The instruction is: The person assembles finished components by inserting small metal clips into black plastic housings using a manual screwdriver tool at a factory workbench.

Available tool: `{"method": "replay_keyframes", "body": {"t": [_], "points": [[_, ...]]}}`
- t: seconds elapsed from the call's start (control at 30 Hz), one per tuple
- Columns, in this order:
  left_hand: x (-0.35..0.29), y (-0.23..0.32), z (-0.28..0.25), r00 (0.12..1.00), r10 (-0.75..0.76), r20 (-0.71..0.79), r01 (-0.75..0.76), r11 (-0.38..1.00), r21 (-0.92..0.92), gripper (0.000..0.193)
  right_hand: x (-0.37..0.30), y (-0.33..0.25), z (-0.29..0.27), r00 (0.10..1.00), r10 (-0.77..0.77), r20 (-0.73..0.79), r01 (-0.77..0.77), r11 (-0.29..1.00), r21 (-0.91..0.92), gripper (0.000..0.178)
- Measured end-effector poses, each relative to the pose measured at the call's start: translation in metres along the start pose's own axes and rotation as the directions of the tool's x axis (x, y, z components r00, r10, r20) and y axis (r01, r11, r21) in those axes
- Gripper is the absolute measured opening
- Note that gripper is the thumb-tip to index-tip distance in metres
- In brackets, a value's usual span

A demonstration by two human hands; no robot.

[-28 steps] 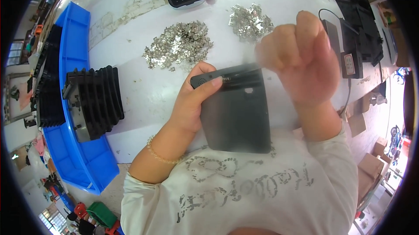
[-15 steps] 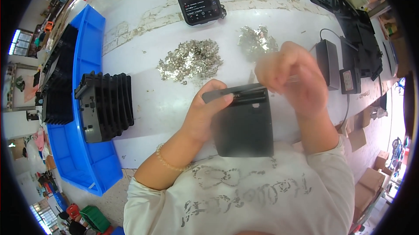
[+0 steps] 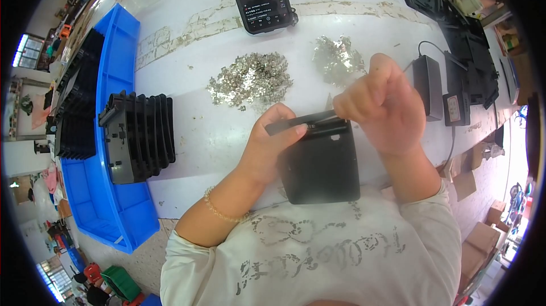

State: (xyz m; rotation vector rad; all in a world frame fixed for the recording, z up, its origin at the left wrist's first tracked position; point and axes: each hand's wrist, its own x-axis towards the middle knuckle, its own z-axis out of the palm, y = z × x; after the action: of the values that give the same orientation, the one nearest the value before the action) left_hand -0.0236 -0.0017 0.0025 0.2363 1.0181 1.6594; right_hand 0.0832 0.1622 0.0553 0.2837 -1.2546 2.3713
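A flat black plastic housing (image 3: 321,166) with a slotted ridge along its far end is tilted up against my shirt. My left hand (image 3: 267,147) grips it by the far left corner, thumb on the ridge and fingers behind. At the far right corner, my right hand (image 3: 389,107) is closed with fingertips pinched together against the edge. Whatever lies between those fingertips is too small or hidden to tell. Beyond the housing lies a large pile of small silvery metal pieces (image 3: 250,80), with a smaller pile of metal pieces (image 3: 338,60) to its right.
Left stands a row of black plastic housings (image 3: 139,138) beside a blue bin (image 3: 116,203) holding more black parts. A phone (image 3: 263,1) is propped at the far side. A power adapter (image 3: 426,87) with cable and stacked black parts (image 3: 475,58) lie right.
My right hand, blurred just above the corner before, has come down slightly onto the housing's far right edge. The left hand keeps its grip; the housing has shifted very slightly.
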Motion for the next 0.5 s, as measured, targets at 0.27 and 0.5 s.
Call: {"method": "replay_keyframes", "body": {"t": [0.27,0.5], "points": [[0.0002,-0.0002,0.0009,1.0,-0.006,0.003,0.006,0.999,-0.043,0.017,-0.0008,0.0006,-0.0033,0.996,-0.023,0.089,0.024,1.0,-0.013,0.032],[0.0001,0.0006,0.001,1.0,-0.01,-0.007,0.009,0.999,-0.048,0.015,-0.0018,0.0007,-0.0024,0.992,-0.025,0.124,0.032,0.998,-0.057,0.02]]}}
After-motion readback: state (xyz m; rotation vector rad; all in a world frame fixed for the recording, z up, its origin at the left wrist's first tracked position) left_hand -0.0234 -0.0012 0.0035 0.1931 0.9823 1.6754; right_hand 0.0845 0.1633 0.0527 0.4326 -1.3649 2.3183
